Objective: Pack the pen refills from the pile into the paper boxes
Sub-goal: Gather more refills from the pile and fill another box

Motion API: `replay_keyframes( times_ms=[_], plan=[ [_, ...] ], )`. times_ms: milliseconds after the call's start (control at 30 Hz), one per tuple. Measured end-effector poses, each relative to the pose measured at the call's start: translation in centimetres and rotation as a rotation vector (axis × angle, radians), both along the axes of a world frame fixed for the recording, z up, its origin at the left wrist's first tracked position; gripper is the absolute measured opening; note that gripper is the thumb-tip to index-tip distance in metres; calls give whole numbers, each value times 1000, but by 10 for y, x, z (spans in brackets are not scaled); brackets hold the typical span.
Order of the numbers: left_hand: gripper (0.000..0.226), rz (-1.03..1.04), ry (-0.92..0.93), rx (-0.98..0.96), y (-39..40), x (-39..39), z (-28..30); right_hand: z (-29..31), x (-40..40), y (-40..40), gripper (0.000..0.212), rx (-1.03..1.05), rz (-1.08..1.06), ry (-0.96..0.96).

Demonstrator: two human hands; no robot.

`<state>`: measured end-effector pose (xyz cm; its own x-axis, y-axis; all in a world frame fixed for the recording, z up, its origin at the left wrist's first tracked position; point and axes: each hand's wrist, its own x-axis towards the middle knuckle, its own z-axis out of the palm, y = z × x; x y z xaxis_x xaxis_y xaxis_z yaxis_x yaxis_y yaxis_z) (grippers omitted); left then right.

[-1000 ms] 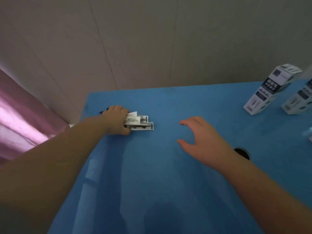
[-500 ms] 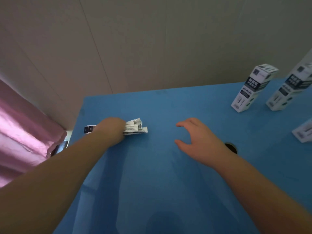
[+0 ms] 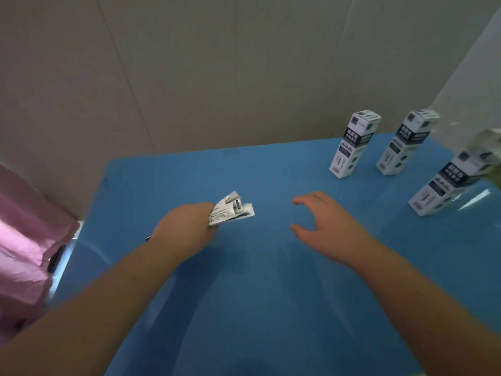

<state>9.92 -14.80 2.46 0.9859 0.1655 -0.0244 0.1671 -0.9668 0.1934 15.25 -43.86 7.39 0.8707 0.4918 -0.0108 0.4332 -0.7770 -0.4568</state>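
My left hand point(image 3: 187, 226) is closed around a small bundle of white pen refill packets point(image 3: 231, 210), whose ends stick out to the right, just above the blue table point(image 3: 244, 308). My right hand point(image 3: 325, 226) hovers over the table's middle, fingers spread and curved, holding nothing. Three tall white paper boxes with dark labels stand upright at the far right: one point(image 3: 352, 145), a second point(image 3: 404, 143) beside it, and a third point(image 3: 447, 185) nearer to me. The part of the bundle inside my fist is hidden.
A pale wall closes the far side of the table. Pink fabric point(image 3: 24, 240) hangs past the table's left edge, with a dark object in the gap. A clear plastic sheet point(image 3: 471, 104) intrudes at the upper right, over the nearest box.
My left hand has lifted the refill bundle off the table and carried it rightward. The view has turned right, so more boxes show. My right hand stays open.
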Motion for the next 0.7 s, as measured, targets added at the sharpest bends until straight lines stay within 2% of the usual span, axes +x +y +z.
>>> replay_keyframes(
  times_ms=[367,533,700],
  plan=[
    [20,-45,-13,-29,-88,12,12,9,6,-83,53,-6,-72,-45],
    [22,-111,-48,-15,-151,27,15,9,16,-143,54,15,-77,-18],
    [23,-124,-56,-92,-232,43,14,9,34,-215,56,-22,-28,12]
  ],
)
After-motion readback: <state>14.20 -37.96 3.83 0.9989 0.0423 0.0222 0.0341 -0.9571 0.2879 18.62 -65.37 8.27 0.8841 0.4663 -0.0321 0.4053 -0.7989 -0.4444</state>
